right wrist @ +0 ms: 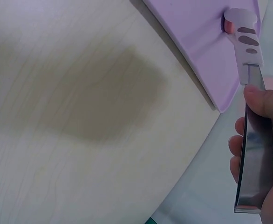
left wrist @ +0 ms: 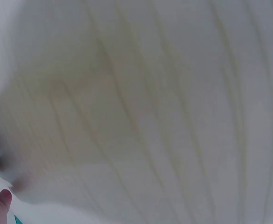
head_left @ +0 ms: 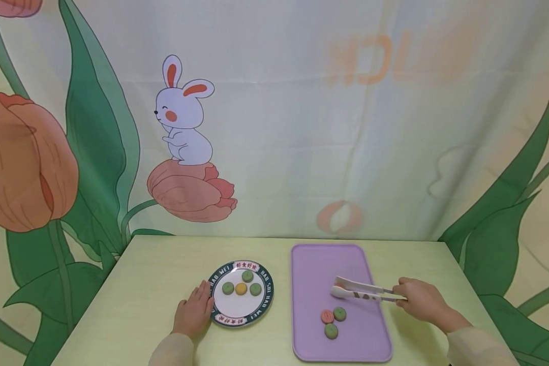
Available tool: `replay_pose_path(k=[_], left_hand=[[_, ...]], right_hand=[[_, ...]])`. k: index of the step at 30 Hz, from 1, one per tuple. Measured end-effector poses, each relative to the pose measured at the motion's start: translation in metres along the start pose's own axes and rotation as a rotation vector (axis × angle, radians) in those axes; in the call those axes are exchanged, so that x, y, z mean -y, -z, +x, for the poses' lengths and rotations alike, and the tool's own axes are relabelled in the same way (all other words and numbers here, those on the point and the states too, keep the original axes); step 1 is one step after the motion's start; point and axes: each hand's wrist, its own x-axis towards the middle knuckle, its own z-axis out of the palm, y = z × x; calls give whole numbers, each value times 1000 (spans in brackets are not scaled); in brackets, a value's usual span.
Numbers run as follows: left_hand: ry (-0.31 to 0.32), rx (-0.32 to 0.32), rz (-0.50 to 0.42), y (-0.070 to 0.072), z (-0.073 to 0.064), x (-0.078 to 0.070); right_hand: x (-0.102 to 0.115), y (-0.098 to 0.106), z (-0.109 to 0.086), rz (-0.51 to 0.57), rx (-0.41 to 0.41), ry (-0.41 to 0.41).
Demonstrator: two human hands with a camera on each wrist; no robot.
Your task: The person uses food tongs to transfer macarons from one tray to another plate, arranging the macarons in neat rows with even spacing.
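Observation:
My right hand (head_left: 420, 299) grips a pair of tongs (right wrist: 255, 163) with a metal body and pale, dark-spotted tips. The tips reach over the purple tray (head_left: 327, 264), around a small pink round piece (right wrist: 228, 26) that they mostly hide. Nearer the front of the tray lie a pink round piece (head_left: 327, 316) and two green ones, one a green button-like piece (head_left: 339, 313). My left hand (head_left: 194, 311) rests with extended fingers against the left rim of a dark-edged white plate (head_left: 233, 306). On the plate sit a yellow piece (head_left: 241, 288) and three green pieces (head_left: 247, 276).
Both plate and tray stand on a pale wood-grain table (head_left: 155, 269), the tray right of the plate. Behind the table hangs a curtain (head_left: 274, 127) printed with tulips and a rabbit. The left wrist view shows mostly blurred table surface.

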Motion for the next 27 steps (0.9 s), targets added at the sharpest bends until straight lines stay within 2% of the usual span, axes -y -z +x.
replay_pose_path(k=[15,27], left_hand=[[-12,-9,-3,1,-1,0],[3,5,-8,2,-1,-2]], right_hand=[[-1,11,6,-5,8,16],[8,17,15,5,11,20]])
